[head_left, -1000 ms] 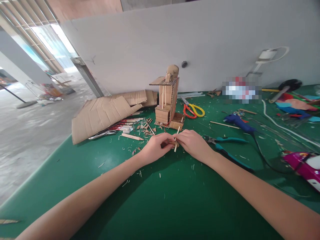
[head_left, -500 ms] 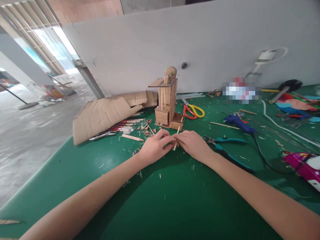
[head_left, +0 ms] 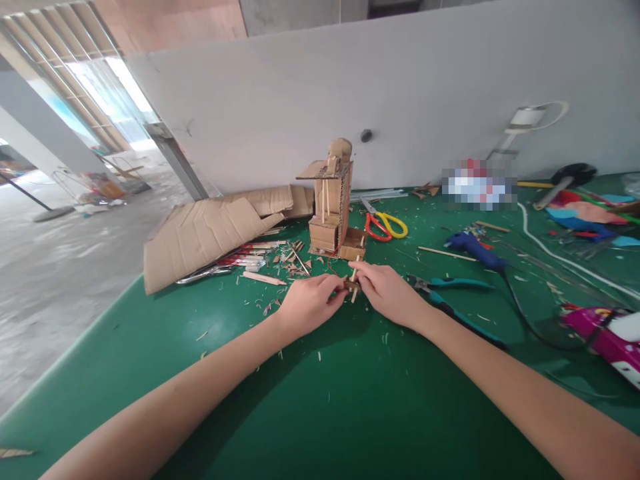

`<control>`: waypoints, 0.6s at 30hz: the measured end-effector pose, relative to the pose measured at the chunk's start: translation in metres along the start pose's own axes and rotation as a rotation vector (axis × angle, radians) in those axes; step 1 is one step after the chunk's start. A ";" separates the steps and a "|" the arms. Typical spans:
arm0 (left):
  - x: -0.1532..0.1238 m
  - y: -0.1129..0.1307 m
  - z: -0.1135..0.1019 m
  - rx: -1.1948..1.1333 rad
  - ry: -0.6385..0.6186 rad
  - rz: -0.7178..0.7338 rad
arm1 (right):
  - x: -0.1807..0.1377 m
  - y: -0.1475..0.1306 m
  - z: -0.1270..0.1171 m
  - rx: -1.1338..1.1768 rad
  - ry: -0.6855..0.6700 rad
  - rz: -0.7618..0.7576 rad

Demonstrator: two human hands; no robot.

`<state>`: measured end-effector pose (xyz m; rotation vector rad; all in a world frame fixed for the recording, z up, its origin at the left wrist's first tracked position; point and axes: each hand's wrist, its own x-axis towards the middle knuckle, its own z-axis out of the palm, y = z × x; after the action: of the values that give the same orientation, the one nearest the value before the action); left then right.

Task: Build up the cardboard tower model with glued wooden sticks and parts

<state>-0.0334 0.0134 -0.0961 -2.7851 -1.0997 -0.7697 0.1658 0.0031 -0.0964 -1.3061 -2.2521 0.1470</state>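
My left hand [head_left: 313, 301] is closed, thumb and fingertips pinching the left end of a small brown cardboard piece [head_left: 351, 285]. A thin wooden stick [head_left: 355, 295] crosses this piece, its ends showing above and below. From the other side, my right hand [head_left: 393, 293] is closed with its fingertips at the stick and the right end of the cardboard; the exact contact is partly hidden. Just behind my hands stands a cardboard model [head_left: 330, 213] with a flat roof, upright sticks and a rounded top.
Pliers [head_left: 450, 300] lie right of my right hand. Scissors [head_left: 385, 225], a blue glue gun [head_left: 475, 250] and its cord are farther back. At left are cardboard sheets [head_left: 210, 233], a pencil-like wooden stick [head_left: 264, 277] and scraps. The green table [head_left: 320, 413] meets a grey wall [head_left: 260, 107].
My fingertips have drawn slightly apart, so more of the cardboard piece and crossing stick shows. My right index finger has shifted up along the stick. The view has moved slightly.
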 end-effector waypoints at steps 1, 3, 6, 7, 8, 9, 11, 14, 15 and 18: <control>0.001 0.001 -0.002 -0.043 -0.040 -0.052 | -0.001 -0.001 -0.003 -0.002 0.019 0.014; 0.003 0.004 -0.005 -0.125 -0.136 -0.132 | -0.003 -0.004 -0.011 -0.003 0.054 0.043; 0.009 0.010 -0.006 -0.239 -0.250 -0.240 | -0.006 -0.007 -0.020 0.056 0.012 0.077; 0.011 0.011 -0.006 -0.268 -0.268 -0.269 | -0.007 -0.009 -0.021 0.085 -0.021 0.076; 0.013 0.013 -0.006 -0.291 -0.279 -0.293 | -0.008 -0.010 -0.021 0.111 -0.050 0.068; 0.015 0.014 -0.006 -0.309 -0.288 -0.314 | -0.008 -0.011 -0.020 0.132 -0.068 0.057; 0.018 0.016 -0.006 -0.341 -0.305 -0.344 | -0.008 -0.012 -0.017 0.157 -0.070 0.042; 0.021 0.017 -0.005 -0.369 -0.314 -0.351 | -0.006 -0.012 -0.012 0.182 -0.040 0.039; 0.021 0.017 -0.004 -0.369 -0.308 -0.346 | -0.006 -0.012 -0.011 0.187 -0.029 0.041; 0.021 0.017 -0.002 -0.350 -0.273 -0.336 | -0.005 -0.012 -0.010 0.188 -0.001 0.057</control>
<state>-0.0099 0.0137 -0.0822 -3.1068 -1.6611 -0.6741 0.1630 -0.0091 -0.0855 -1.2690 -2.1445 0.3703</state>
